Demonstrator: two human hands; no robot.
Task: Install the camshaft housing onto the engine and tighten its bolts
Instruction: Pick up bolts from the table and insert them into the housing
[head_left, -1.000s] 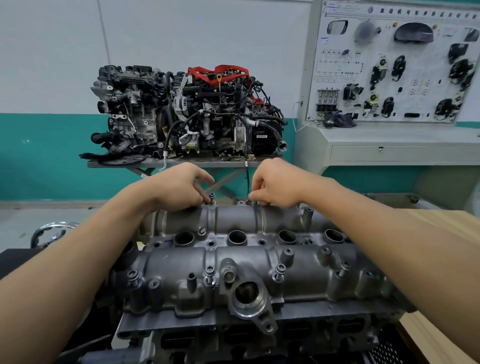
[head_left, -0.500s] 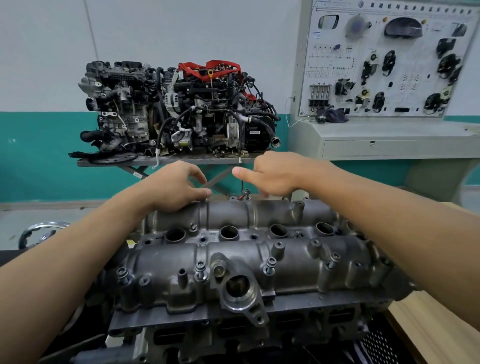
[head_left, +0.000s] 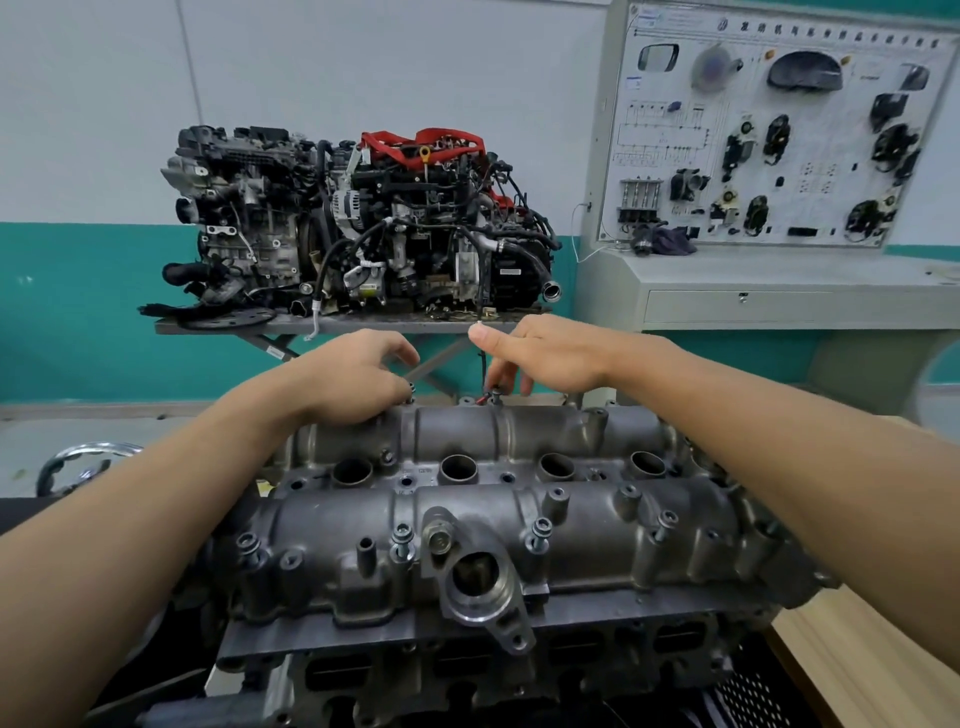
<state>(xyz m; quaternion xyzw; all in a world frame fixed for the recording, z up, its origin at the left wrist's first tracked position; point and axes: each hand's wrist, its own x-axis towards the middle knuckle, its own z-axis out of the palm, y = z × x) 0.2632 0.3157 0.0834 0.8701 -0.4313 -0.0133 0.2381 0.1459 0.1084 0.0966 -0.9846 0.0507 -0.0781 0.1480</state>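
The grey cast camshaft housing (head_left: 498, 525) sits on top of the engine (head_left: 467, 670) in front of me. Several bolts stand in its bosses, among them two along the near side (head_left: 401, 538) (head_left: 540, 532). My left hand (head_left: 353, 376) reaches over the far edge, fingers curled, and pinches a bolt (head_left: 412, 388) standing there. My right hand (head_left: 545, 358) is beside it over a second far-edge bolt (head_left: 496, 393). Its fingertips point down at that bolt and touch it, while its thumb sticks out straight to the left, off the bolt.
A complete engine with red hoses (head_left: 363, 223) stands on a metal table (head_left: 322, 325) behind. A grey training console with a parts board (head_left: 769, 130) is at the back right. A wooden bench top (head_left: 872, 670) lies at the right, and a chrome ring (head_left: 83, 462) at the left.
A second ago both hands pinched the far-edge bolts. My right thumb has since lifted off and points left, with the fingers still down at the bolt. The view has shifted slightly.
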